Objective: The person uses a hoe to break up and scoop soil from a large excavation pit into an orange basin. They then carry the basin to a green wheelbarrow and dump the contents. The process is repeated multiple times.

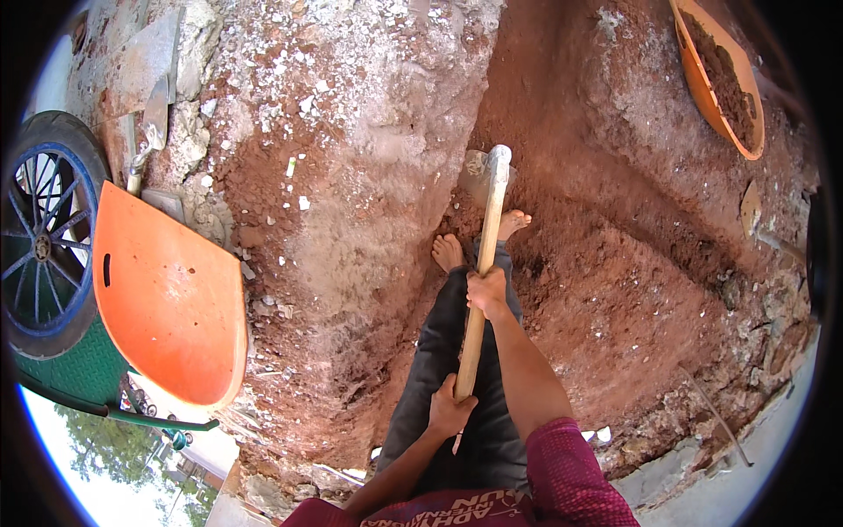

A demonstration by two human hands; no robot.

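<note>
A hoe (470,356) with a long pale wooden handle stands out in front of my legs. My left hand (451,406) is closed round the handle near its lower end, close to my body. Farther up, my right hand (486,292) wraps the handle around its middle. The hoe's metal blade (475,173) is at the far end, low over the reddish soil just beyond my bare feet (449,252). Whether its edge touches the soil I cannot tell.
An orange scoop-shaped pan (171,299) leans by a blue-rimmed wheel (44,246) at left. Another orange pan (720,83) holding soil lies far right. A trowel (156,112) rests at upper left. A dug trench (536,83) runs ahead; a thin bent rod (716,415) lies lower right.
</note>
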